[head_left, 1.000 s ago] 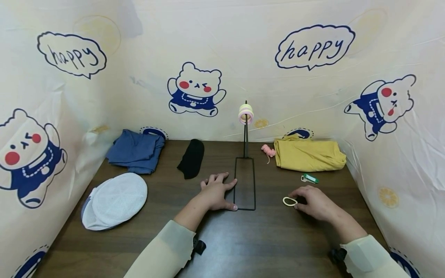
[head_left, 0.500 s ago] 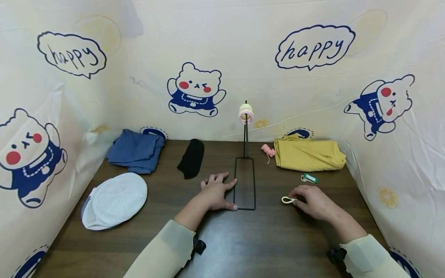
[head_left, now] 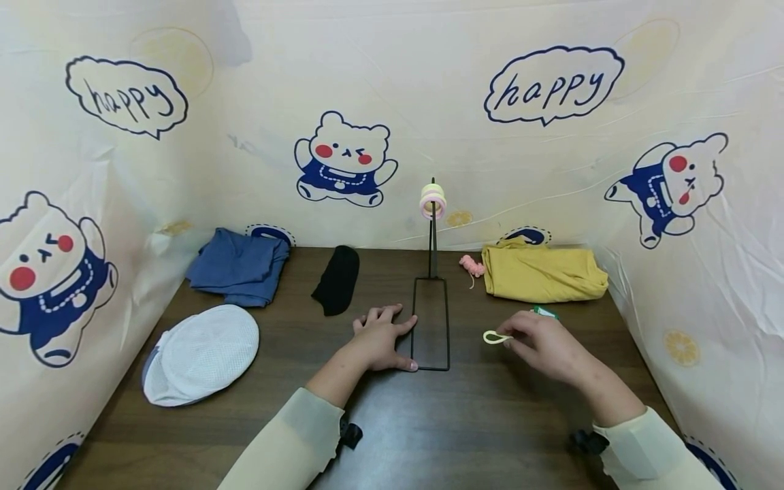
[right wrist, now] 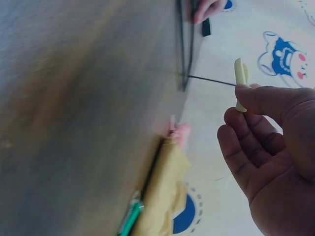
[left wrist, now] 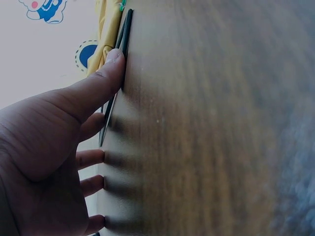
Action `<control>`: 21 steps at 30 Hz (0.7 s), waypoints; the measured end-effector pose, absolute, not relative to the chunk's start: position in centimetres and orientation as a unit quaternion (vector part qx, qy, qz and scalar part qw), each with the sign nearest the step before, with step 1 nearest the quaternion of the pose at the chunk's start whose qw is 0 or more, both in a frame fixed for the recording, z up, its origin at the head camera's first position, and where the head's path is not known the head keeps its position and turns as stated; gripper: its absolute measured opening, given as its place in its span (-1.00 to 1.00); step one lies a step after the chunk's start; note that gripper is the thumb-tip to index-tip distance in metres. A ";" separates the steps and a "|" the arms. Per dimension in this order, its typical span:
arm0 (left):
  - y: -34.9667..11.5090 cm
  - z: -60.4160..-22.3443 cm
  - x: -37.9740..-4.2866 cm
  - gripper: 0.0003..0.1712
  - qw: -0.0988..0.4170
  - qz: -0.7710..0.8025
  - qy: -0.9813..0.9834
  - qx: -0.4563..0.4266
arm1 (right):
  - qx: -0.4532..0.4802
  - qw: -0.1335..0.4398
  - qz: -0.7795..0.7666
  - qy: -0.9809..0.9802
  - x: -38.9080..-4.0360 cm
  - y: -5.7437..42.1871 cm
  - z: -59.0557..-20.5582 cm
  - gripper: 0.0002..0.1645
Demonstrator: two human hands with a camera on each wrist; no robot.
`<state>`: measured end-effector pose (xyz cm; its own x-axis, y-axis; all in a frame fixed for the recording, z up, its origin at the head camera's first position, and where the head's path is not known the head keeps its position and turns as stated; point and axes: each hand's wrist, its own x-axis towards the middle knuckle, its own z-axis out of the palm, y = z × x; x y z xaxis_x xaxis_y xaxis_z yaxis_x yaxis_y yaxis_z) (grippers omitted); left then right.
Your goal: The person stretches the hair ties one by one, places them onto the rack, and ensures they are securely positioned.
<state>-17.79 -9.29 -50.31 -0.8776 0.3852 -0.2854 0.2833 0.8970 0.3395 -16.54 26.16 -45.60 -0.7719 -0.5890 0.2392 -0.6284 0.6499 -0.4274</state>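
My right hand (head_left: 548, 347) pinches a pale yellow hair tie (head_left: 493, 337) between thumb and fingertips, held over the table right of the stand. In the right wrist view the hair tie (right wrist: 240, 78) shows edge-on, its loop squeezed narrow. With fingers spread, my left hand (head_left: 381, 344) rests on the table, thumb and index fingertip at the left side of the black wire stand's base (head_left: 449, 327). From the far end of that base rises a thin post (head_left: 433, 252). Several pink and yellow hair ties (head_left: 433, 200) hang on the stand's arm near the top.
Behind my right hand lie folded yellow cloth (head_left: 545, 272), a pink yarn bundle (head_left: 471, 265) and a green key tag (head_left: 544, 312), partly hidden. To the left are a black sock (head_left: 338, 280), folded blue cloth (head_left: 240, 267) and a white cap (head_left: 205, 354). A printed sheet walls the table.
My right hand has moved forward and slightly left with the hair tie, whose loop looks narrower than at first. It now overlaps the green key tag. The left hand stays put.
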 end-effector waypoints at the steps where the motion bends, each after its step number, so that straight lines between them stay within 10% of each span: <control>1: -9.3 -50.3 -17.8 0.17 0.175 0.145 0.958 0.174 | 0.340 0.047 0.253 -0.905 -16.5 26.0 -45.3 -0.75; 21: -9.3 -50.4 -17.8 0.17 0.172 0.140 0.959 0.177 | 0.431 0.156 0.313 -0.832 -16.5 21.8 -38.4 -0.59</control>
